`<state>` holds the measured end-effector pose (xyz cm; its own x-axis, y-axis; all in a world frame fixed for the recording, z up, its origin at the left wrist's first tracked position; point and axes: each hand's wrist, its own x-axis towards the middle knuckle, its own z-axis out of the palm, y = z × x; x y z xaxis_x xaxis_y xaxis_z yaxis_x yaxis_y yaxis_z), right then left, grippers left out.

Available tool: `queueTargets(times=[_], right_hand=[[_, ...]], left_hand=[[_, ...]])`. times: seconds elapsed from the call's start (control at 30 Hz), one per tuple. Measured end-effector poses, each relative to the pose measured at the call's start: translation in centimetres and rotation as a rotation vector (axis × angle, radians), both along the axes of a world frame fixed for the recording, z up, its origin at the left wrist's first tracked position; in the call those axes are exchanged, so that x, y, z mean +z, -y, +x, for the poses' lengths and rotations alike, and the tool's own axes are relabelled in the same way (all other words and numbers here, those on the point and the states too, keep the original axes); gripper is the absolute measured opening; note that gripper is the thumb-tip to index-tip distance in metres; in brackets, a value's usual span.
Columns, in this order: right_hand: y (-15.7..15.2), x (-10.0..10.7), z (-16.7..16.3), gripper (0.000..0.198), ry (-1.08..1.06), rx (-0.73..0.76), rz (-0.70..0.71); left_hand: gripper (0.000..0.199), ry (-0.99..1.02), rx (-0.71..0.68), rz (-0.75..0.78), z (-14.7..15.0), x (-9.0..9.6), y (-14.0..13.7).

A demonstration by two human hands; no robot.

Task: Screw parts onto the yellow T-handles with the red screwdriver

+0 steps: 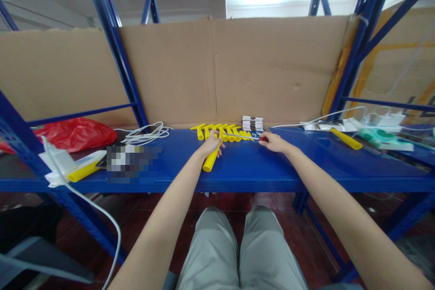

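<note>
My left hand [210,144] grips a yellow plastic handle [210,162] that points toward me over the blue shelf [244,167]. My right hand [272,141] pinches the red handle [263,138] of a thin metal tool whose shaft [242,136] runs left over a row of several yellow T-shaped handles [220,131]. That row lies against the cardboard back wall [217,68]. A small stack of white and dark pieces [252,123] stands just behind the row, near my right hand.
A coil of white cable [147,133] and a red plastic bag [76,133] lie to the left. A single yellow handle [346,138], white power strips [340,124] and a green item [384,139] lie to the right. Blue rack posts [117,50] frame the shelf.
</note>
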<state>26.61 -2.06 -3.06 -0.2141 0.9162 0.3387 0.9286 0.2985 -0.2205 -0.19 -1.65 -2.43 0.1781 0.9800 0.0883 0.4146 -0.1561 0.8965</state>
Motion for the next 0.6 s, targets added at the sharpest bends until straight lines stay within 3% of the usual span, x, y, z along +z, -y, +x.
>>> queueTargets(times=[0.6], right_hand=[[0.29,0.22,-0.17,0.013,0.038,-0.021,0.016]], left_hand=[[0.036,-0.031,-0.008,0.003,-0.06,-0.31,-0.21]])
